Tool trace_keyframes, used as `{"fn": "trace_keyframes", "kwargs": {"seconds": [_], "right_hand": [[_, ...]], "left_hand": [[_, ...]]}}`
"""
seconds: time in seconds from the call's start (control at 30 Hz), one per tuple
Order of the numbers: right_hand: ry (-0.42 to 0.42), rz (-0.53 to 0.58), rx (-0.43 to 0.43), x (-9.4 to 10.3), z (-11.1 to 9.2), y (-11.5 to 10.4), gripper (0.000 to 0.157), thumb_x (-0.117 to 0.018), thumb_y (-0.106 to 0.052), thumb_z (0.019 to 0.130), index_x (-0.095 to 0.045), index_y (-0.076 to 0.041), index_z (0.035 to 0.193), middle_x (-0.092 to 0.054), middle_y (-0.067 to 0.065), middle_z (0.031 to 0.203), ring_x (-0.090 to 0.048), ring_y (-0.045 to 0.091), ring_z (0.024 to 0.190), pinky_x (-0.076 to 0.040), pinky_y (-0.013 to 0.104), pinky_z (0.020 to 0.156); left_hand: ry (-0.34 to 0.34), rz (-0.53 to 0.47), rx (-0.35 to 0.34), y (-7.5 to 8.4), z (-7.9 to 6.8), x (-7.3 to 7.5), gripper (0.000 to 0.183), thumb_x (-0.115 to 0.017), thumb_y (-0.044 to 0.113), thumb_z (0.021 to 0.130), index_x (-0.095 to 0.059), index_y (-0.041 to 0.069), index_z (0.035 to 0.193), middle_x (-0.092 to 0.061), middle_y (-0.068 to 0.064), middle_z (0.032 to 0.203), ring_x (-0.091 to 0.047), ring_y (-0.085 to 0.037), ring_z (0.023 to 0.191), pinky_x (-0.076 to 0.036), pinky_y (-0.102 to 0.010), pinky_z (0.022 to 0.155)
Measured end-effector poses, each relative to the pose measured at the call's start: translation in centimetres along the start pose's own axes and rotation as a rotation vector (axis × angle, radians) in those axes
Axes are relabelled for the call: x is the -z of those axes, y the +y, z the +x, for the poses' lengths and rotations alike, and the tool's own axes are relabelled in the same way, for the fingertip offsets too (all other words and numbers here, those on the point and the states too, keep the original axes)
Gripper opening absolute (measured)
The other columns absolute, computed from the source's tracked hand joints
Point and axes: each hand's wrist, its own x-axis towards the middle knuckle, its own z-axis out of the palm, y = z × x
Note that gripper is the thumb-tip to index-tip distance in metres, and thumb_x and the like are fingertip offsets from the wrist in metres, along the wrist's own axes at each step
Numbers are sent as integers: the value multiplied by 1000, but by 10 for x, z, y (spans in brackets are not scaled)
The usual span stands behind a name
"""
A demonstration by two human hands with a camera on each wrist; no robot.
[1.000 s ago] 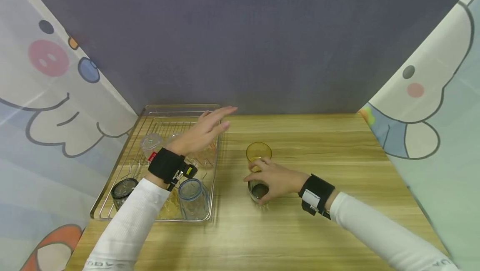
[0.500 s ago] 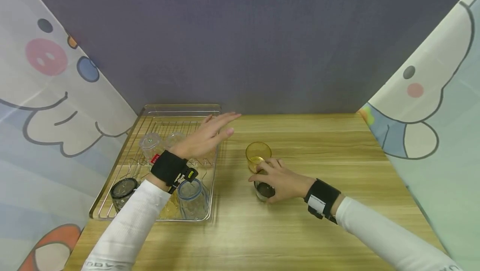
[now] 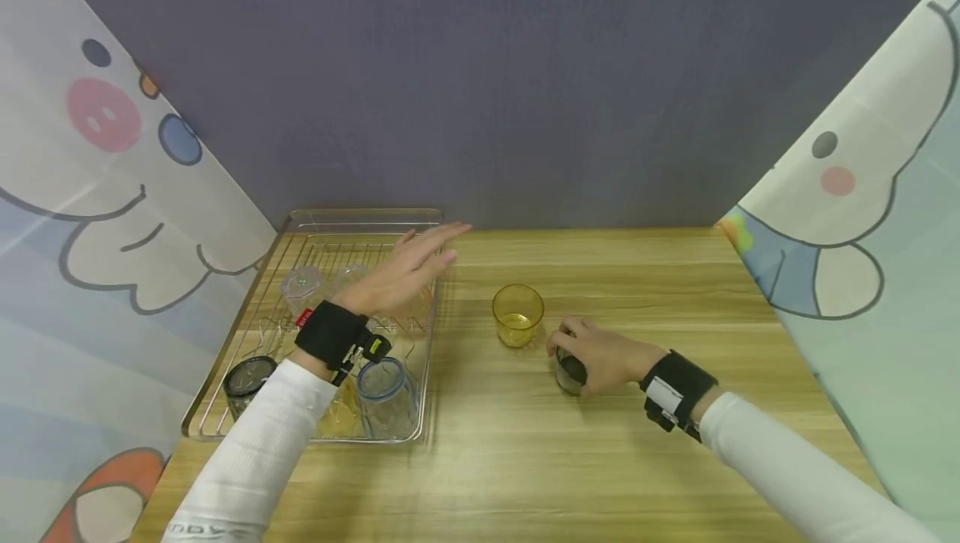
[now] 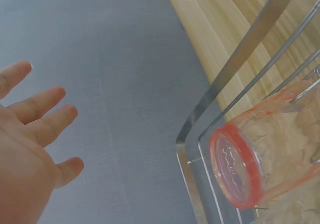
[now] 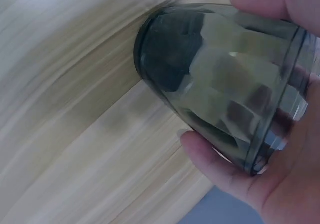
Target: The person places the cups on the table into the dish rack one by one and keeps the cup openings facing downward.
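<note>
A smoky grey faceted drinking glass [image 3: 568,378] is gripped by my right hand [image 3: 606,354], thumb on one side and fingers on the other. The right wrist view shows the glass's dark base facing the tabletop; whether it touches the wood I cannot tell. To its left an amber glass [image 3: 517,315] stands upright. My left hand [image 3: 397,278] hovers over the right side of a wire rack [image 3: 367,211], fingers straight, holding nothing. Near that hand, in the left wrist view, a clear glass with a red-ringed base [image 4: 239,166] lies upside down in the rack.
The rack also bears a black-ringed glass [image 3: 249,380], a blue-ringed glass [image 3: 387,401], a clear glass [image 3: 302,289] near a red label, and a yellowish one partly behind the left forearm. A dark grey panel [image 3: 480,84] closes off the back of the wooden table [image 3: 645,276].
My right hand has moved right along the table with the grey glass, opening a gap from the amber glass. The left hand has barely shifted.
</note>
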Motion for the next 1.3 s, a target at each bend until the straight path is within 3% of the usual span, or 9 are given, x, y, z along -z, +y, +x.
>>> {"fn": "trace_keyframes", "kwargs": {"seconds": [0.23,0.43,0.6,0.77,1.13,1.3], "right_hand": [[0,-18,-96,2,-15,23,71,-87,-7,63,-52,-17,124,-48,4,115,-51,30,103,-51,39,73],[19,8,-110,3,-18,29,69,-86,-7,62,-52,-16,121,-47,3,111,-49,26,97,-50,37,70],[30,49,-98,3,-20,31,70,-87,-10,63,-52,-15,124,-49,7,116,-49,26,102,-49,38,75],[53,135,-68,5,-22,38,70,-87,-14,64,-52,-10,125,-51,9,122,-52,31,112,-50,44,87],[130,362,-67,31,-17,37,73,-86,-30,74,-47,-7,131,-50,17,132,-48,35,123,-43,57,101],[173,401,-48,45,-16,30,74,-86,-30,74,-46,-5,131,-51,15,130,-50,32,117,-46,52,98]], "left_hand": [[28,-41,-3,-6,-5,7,61,-25,51,106,-27,18,157,-27,-7,164,-20,-28,153,3,-60,123],[83,-32,-26,-9,-7,17,65,-28,55,105,-28,16,157,-29,-8,163,-24,-30,151,-3,-61,122],[114,-22,-33,-10,-9,28,69,-31,60,103,-28,17,157,-29,-8,163,-25,-31,151,-7,-61,122],[117,26,-32,-6,-8,35,75,-32,69,98,-25,23,158,-27,-5,163,-22,-29,152,1,-59,123],[87,77,-61,11,2,28,89,-28,80,90,-22,24,158,-23,-5,165,-19,-28,154,5,-58,123],[58,122,-59,22,8,18,94,-21,85,86,-22,25,158,-22,-2,165,-15,-25,155,5,-59,122]]}}
